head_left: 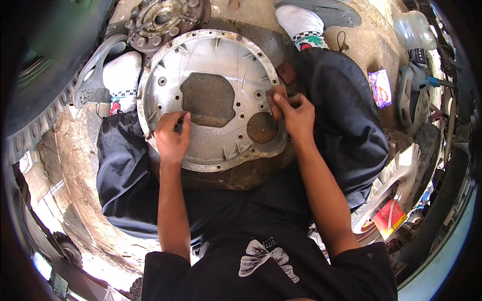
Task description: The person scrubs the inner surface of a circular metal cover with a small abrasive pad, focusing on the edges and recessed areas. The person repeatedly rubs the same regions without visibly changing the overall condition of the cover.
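A round, grey metal bell housing (206, 141) lies between my legs, with a large cut-out in its middle and a smaller round hole at lower right. Bolt holes run along its rim. My left hand (172, 136) rests over the lower left rim, fingers bent and the thumb apart from them, with nothing visible in it. At the right rim my right hand (299, 116) pinches a worn brown piece of sandpaper (276, 102) between thumb and fingers, against the housing's edge. Another reddish-brown piece (286, 73) lies just beyond the rim, near my right leg.
A clutch pressure plate (161, 20) sits beyond the housing at upper left. To the right are a clear plastic jug (414, 30), a purple packet (380, 88), a grey clog (405, 95) and a red-and-yellow container (389, 218). A large tyre (60, 45) stands at left.
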`<state>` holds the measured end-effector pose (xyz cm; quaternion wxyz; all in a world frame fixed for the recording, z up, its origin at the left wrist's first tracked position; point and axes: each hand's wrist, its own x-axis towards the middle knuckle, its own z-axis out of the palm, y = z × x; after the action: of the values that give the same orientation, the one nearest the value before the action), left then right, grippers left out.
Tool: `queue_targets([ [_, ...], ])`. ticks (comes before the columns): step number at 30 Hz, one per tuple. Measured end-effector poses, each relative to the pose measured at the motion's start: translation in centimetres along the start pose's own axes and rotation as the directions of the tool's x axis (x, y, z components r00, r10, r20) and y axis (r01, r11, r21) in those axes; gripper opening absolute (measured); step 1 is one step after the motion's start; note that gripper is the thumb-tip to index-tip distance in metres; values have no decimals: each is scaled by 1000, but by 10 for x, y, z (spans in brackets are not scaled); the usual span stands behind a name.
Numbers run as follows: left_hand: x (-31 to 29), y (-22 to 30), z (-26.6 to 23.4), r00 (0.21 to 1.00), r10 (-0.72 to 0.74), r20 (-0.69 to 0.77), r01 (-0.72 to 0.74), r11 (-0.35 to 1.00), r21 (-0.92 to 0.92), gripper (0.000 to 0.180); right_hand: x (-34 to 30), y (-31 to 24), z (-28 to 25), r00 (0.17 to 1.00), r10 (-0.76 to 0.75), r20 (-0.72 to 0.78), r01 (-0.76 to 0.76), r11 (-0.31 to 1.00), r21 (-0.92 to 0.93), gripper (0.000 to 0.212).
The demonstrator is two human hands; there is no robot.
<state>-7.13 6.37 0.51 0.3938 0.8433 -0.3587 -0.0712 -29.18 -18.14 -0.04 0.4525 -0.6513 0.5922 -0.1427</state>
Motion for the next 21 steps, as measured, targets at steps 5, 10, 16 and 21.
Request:
queue_targets([
  [5, 3, 3, 1, 1000, -21, 7, 22, 1000, -14, 10, 33, -22, 11, 1000, -12, -11, 13, 998, 64, 54],
  [10, 2, -2, 1, 999, -21, -31, 20, 1000, -8, 11, 3, -6, -7, 999, 13, 30, -13, 1000, -3, 53],
  [16, 4, 5, -1, 999, -27, -24, 26, 998, -65, 10, 32, -20, 11, 999, -48, 1, 48, 998, 28, 53],
  [21, 6, 4, 1, 998, -48, -41, 45, 997, -69, 11, 34, -22, 6, 998, -55, 32, 55, 998, 13, 51],
])
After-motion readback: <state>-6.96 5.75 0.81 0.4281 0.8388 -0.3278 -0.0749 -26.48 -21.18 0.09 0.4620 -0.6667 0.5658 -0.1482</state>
